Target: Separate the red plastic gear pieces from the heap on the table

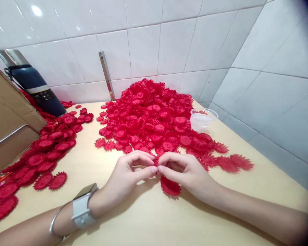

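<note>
Far left: cardboard box (7,116) at table edge, dark bottle (33,85) leaning on the tiled wall (143,44) behind it. Loose spread of red flower pieces (45,150) runs from the bottle down along the box to the near left edge. Left hand (128,174), with white watch (83,206) and thin bangle (55,218) on the wrist, rests on the tan table (143,218); fingers curled, thumb and forefinger pinched on a small red flower piece (157,161). Right hand (187,172) meets it fingertip to fingertip, pinching the same piece, mostly hidden by the fingers. Another red flower (170,187) lies flat just under the right hand. Behind both hands: big heap of red flowers (154,116), against the wall, metal strip (106,73) upright behind it. Right of heap: clear plastic cup (202,119) on its side, touching the pile. Stray flowers (233,161) trail off right.
</note>
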The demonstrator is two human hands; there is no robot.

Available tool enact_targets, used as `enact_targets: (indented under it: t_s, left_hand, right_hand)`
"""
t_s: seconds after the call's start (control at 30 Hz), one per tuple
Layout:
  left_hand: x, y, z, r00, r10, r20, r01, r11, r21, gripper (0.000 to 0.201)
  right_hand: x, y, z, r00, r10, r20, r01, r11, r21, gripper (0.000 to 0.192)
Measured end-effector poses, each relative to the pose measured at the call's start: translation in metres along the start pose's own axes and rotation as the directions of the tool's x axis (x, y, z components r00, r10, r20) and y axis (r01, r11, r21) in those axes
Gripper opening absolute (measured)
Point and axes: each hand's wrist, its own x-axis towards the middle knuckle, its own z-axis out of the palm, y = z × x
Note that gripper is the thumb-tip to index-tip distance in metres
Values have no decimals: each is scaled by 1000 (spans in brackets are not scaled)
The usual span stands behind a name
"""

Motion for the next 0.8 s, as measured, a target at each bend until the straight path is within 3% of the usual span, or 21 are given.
enact_targets:
  t_s: [0.8]
  left_hand:
    - [0, -3, -1, 1000, 9, -2, -9, 999, 38, 5]
  right_hand:
    - [0, 0, 0, 999, 49, 11, -50, 997, 55, 14]
